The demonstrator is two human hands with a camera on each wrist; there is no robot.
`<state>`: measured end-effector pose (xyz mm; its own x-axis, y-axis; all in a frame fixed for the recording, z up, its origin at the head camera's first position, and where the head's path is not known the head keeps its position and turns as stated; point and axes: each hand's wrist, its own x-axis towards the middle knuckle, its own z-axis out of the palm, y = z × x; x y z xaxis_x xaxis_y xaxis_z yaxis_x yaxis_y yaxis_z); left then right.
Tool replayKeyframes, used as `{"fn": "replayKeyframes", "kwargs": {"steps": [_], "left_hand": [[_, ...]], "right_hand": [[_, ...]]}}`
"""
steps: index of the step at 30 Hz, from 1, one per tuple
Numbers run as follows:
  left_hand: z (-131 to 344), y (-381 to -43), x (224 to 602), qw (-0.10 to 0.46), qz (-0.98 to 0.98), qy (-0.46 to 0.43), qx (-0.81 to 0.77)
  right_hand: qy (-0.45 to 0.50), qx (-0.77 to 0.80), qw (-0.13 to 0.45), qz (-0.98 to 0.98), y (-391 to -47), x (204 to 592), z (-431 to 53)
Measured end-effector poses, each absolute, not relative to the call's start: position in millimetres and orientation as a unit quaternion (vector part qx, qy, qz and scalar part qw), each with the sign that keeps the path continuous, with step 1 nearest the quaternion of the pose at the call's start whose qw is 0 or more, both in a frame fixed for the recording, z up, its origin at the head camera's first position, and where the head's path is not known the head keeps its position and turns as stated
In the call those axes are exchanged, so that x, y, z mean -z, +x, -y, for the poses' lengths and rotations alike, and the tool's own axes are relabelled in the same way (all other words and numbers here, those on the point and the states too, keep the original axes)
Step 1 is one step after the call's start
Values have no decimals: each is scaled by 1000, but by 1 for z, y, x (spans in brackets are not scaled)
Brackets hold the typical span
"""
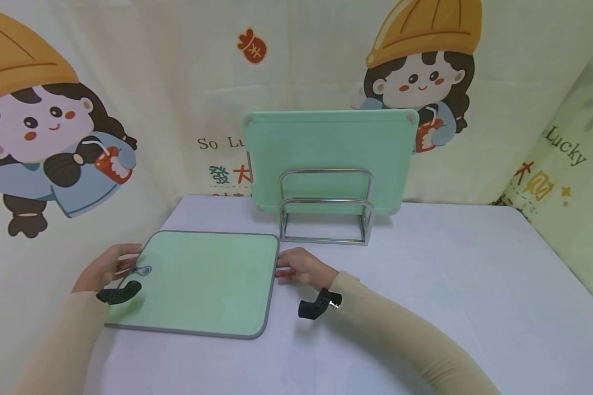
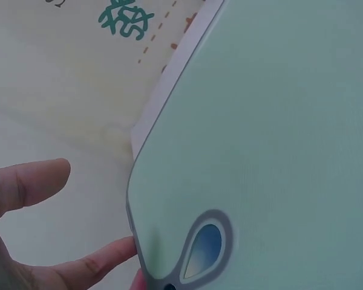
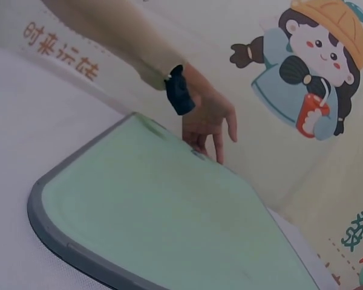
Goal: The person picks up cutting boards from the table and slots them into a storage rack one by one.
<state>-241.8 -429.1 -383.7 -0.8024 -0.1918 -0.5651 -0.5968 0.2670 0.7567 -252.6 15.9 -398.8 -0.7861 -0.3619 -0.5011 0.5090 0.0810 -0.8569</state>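
A pale green cutting board (image 1: 202, 282) with a grey rim lies flat on the left of the table. My left hand (image 1: 104, 269) is at its left edge, near the drop-shaped hanging hole (image 2: 209, 244). In the left wrist view the thumb (image 2: 39, 181) stands apart from the board, while a straight finger (image 2: 103, 258) reaches the rim. Across the board, my right hand (image 1: 306, 267) has its fingertips right at the right edge. The right wrist view shows the left hand (image 3: 209, 118) beyond the board, its fingers pointing down.
A chrome wire rack (image 1: 323, 240) stands behind, to the right of the board. Upright in it is a larger green board (image 1: 326, 148). The white table (image 1: 449, 285) stretches to the right, and a printed curtain (image 1: 178, 109) hangs along the back.
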Motion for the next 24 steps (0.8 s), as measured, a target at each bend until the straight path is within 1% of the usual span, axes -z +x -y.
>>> {"fn": "replayKeyframes", "kwargs": {"steps": [7,16,20,24], "left_hand": [[431,-246,379,193,-751,-261,-575],[440,-246,380,207,-736,-250,-594],[443,-245,380,210,-716,-285,-601],[442,-242,382,192,-698,-322,-610]], "right_hand": [[45,676,309,-668,-253,400,-18],[59,677,288,-675,-251,402,-16],[60,685,283,-669,-249,402,-14],[68,702,275,-654,-248,405,-12]]}}
